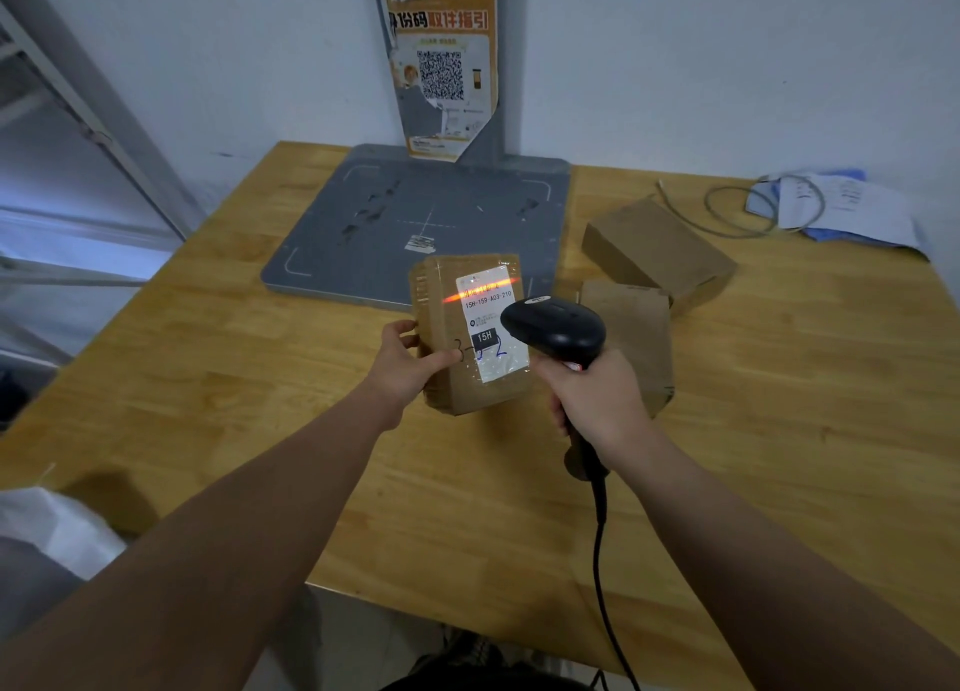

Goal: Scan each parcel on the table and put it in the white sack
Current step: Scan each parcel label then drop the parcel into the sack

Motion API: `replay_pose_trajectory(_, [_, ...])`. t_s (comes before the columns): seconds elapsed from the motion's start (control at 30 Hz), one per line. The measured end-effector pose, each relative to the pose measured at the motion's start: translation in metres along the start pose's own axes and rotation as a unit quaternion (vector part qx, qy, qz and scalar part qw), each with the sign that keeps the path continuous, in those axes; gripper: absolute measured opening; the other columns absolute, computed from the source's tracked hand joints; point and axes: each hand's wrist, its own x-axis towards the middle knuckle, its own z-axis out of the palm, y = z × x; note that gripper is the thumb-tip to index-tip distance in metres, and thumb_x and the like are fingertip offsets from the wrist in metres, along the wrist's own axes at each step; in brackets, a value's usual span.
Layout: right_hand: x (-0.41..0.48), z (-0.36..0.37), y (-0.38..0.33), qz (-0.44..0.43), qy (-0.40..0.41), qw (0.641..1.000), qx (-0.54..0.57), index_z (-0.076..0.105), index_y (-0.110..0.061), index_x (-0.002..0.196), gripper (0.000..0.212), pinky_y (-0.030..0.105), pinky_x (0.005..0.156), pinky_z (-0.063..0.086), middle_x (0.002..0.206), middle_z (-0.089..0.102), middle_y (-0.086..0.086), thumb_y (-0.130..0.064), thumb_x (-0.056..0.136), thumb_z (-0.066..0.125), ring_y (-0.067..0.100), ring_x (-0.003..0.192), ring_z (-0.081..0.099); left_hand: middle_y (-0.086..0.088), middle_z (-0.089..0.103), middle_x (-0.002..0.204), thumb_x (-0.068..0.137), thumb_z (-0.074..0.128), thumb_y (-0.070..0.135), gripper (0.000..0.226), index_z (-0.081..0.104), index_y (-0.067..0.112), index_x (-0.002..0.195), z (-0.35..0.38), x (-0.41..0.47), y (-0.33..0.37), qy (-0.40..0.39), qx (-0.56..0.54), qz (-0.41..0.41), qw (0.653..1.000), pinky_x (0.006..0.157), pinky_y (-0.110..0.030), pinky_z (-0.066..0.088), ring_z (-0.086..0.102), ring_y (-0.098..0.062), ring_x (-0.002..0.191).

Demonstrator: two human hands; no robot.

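Head | left grip (402, 365) grasping parcel (467, 386) | right grip (597, 399) grasping scanner (556, 326) just beside parcel

parcel (470, 334): brown, white label w/ orange-red scan line
scanner (558, 329): black
table (260, 378): yellow-tan wood grain
pad (415, 222): grey

We saw a pale wall (727, 66) at twelve o'clock behind the wooden table (208, 378), a grey metal shelf frame (98, 134) at ten o'clock, and a torn orange poster (441, 71) at twelve.
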Motion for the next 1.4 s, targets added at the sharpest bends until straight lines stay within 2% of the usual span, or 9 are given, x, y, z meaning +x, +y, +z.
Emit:
replay_pose_trajectory(0.6, [0.000,-0.010,0.006,-0.016,-0.011,0.999,0.040,0.054,-0.006,0.055,0.034,0.028,0.048,0.043,0.044,0.049,0.006,-0.016,0.085,0.065,0.017,0.038,0.046,-0.002,0.045,0.137,0.078,0.079,0.022,0.082,0.028,0.019,0.142,0.002,-0.020,0.001,0.013,-0.003,-0.011,1.000,0.104,-0.045,0.044,0.048,-0.021,0.116])
replay_pose_trajectory(0.77, [-0.012,0.007,0.011,-0.021,-0.097,0.995,0.028,0.053,-0.007,0.053,0.037,0.023,0.045,0.042,0.042,0.049,0.002,-0.015,0.086,0.067,0.014,0.037,0.046,-0.003,0.051,0.129,0.082,0.076,0.024,0.072,0.033,0.017,0.140,-0.009,-0.051,-0.019,0.049,-0.045,-0.021,0.998,0.085,-0.031,0.049,0.056,-0.018,0.106])
replay_pose_trajectory(0.87, [-0.026,0.031,0.015,-0.031,-0.150,0.988,0.024,0.051,-0.007,0.052,0.039,0.022,0.043,0.039,0.041,0.047,0.002,-0.014,0.087,0.067,0.013,0.036,0.044,-0.002,0.054,0.123,0.085,0.073,0.024,0.064,0.035,0.016,0.137,-0.022,-0.079,-0.036,0.090,-0.087,-0.032,0.992,0.069,-0.023,0.049,0.059,-0.010,0.093])
replay_pose_trajectory(1.03, [-0.065,0.084,0.021,-0.030,-0.245,0.969,0.024,0.056,-0.008,0.062,0.028,0.023,0.049,0.044,0.052,0.051,0.003,-0.013,0.086,0.069,0.012,0.044,0.049,-0.005,0.056,0.124,0.086,0.069,0.033,0.059,0.037,0.018,0.134,-0.081,-0.128,-0.071,0.159,-0.115,-0.042,0.980,0.075,-0.029,0.052,0.060,-0.018,0.103])
replay_pose_trajectory(1.13, [-0.092,0.124,0.025,-0.052,-0.288,0.956,0.010,0.057,-0.017,0.063,0.026,0.019,0.057,0.045,0.050,0.054,-0.010,-0.014,0.086,0.071,0.004,0.050,0.053,-0.004,0.057,0.115,0.092,0.062,0.027,0.041,0.040,0.019,0.125,-0.125,-0.163,-0.092,0.217,-0.137,-0.035,0.966,0.061,-0.024,0.053,0.060,-0.015,0.096])
replay_pose_trajectory(1.17, [-0.102,0.140,0.027,-0.062,-0.302,0.951,0.013,0.058,-0.021,0.065,0.026,0.014,0.057,0.044,0.050,0.055,-0.016,-0.012,0.086,0.071,-0.001,0.051,0.054,-0.003,0.057,0.112,0.094,0.059,0.024,0.034,0.041,0.019,0.123,-0.141,-0.175,-0.103,0.241,-0.141,-0.036,0.960,0.061,-0.024,0.053,0.059,-0.013,0.093])
replay_pose_trajectory(1.23, [-0.120,0.174,0.032,-0.072,-0.307,0.949,0.023,0.060,-0.023,0.070,0.023,0.007,0.055,0.041,0.051,0.058,-0.022,-0.009,0.085,0.072,-0.007,0.054,0.056,-0.008,0.058,0.114,0.097,0.052,0.023,0.028,0.043,0.018,0.123,-0.173,-0.201,-0.132,0.277,-0.137,-0.056,0.949,0.078,-0.034,0.054,0.060,-0.016,0.094])
replay_pose_trajectory(1.3, [-0.137,0.212,0.044,-0.074,-0.287,0.955,0.009,0.058,-0.018,0.067,0.024,0.015,0.056,0.041,0.048,0.054,-0.018,-0.009,0.083,0.073,-0.002,0.052,0.053,-0.012,0.057,0.116,0.099,0.046,0.025,0.030,0.042,0.016,0.127,-0.201,-0.231,-0.166,0.298,-0.134,-0.088,0.941,0.083,-0.042,0.051,0.059,-0.024,0.098])
replay_pose_trajectory(1.4, [-0.157,0.269,0.071,-0.068,-0.272,0.959,-0.038,0.046,-0.020,0.062,0.037,0.025,0.056,0.034,0.051,0.044,-0.009,-0.014,0.080,0.077,0.011,0.052,0.045,-0.010,0.055,0.117,0.100,0.044,0.029,0.028,0.037,0.020,0.125,-0.238,-0.274,-0.216,0.323,-0.142,-0.140,0.925,0.079,-0.039,0.049,0.058,-0.022,0.097])
